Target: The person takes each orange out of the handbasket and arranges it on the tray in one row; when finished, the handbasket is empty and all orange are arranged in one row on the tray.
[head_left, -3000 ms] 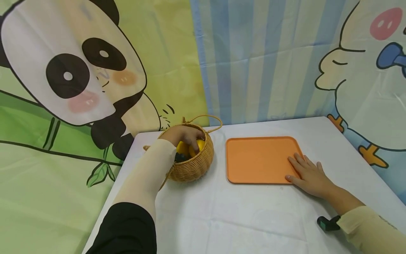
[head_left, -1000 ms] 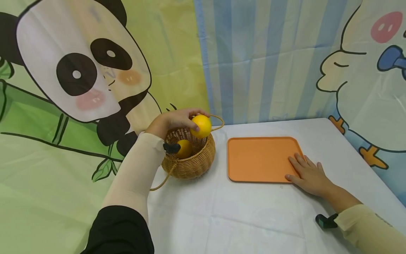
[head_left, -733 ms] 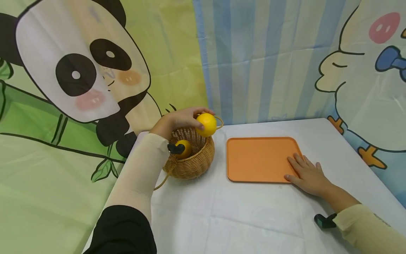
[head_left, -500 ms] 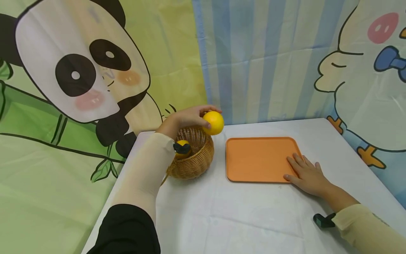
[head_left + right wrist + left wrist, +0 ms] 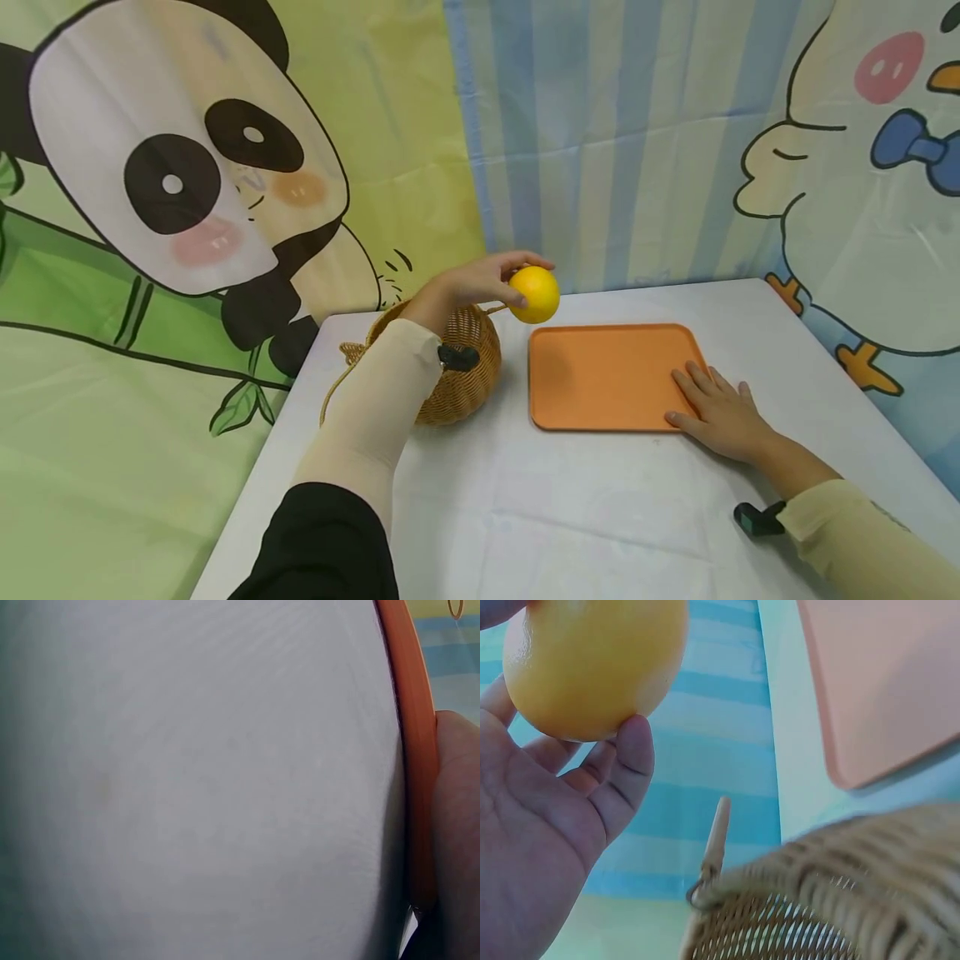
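In the head view my left hand pinches a round, smooth yellow-orange fruit between thumb and fingers. It holds the fruit above the table, between the wicker basket and the orange tray. The left wrist view shows the fruit close up, with fingertips against its underside. The forearm covers much of the basket's opening, so its contents are hidden. My right hand rests with spread fingers on the tray's right edge. In the right wrist view part of that hand lies against the tray rim.
A white cloth covers the table. Behind it hangs a printed curtain with a panda and a white bird. The basket's thin handle loops out to its left. Small dark devices sit at both wrists.
My left hand has lifted the fruit out of the basket and moved it right, toward the tray. Another similar fruit seen earlier in the basket is now hidden. The right hand stays on the tray.
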A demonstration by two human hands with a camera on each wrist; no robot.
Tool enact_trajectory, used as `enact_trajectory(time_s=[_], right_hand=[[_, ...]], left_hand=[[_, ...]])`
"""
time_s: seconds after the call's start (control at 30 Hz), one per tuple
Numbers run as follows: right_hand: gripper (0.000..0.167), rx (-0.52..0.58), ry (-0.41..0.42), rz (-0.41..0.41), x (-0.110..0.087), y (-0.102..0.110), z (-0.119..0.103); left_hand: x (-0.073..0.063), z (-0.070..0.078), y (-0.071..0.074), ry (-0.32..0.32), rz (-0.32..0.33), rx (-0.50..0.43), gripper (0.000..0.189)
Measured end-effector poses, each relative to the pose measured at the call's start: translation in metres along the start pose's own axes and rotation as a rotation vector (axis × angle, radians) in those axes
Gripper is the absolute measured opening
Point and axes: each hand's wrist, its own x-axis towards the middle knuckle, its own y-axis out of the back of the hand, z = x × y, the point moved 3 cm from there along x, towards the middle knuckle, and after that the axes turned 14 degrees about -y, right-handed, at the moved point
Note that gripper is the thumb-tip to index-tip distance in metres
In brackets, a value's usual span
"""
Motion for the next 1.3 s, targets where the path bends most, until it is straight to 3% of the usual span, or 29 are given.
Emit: enact_trajectory(time_s=[0.2, 0.37, 0.73, 1.03, 1.3], right_hand=[[0.093, -0.008, -0.008, -0.002, 0.0, 0.0, 0.001], [0.092, 0.0, -0.006, -0.004, -0.001, 0.001, 0.001], [0.093, -0.014, -0.011, 0.005, 0.001, 0.0, 0.001], [0.093, -0.017, -0.015, 0.006, 0.003, -0.003, 0.003], [0.093, -0.018, -0.021, 0.009, 0.004, -0.003, 0.003]], left_hand=[[0.015, -0.005, -0.011, -0.014, -0.003, -0.035, 0.077], [0.025, -0.01, -0.021, 0.007, 0.041, -0.115, 0.078], [0.046, -0.027, -0.042, 0.012, 0.143, -0.145, 0.074], [0.053, -0.051, -0.055, 0.048, 0.185, -0.085, 0.071], [0.056, -0.064, -0.067, 0.061, 0.215, -0.158, 0.07]])
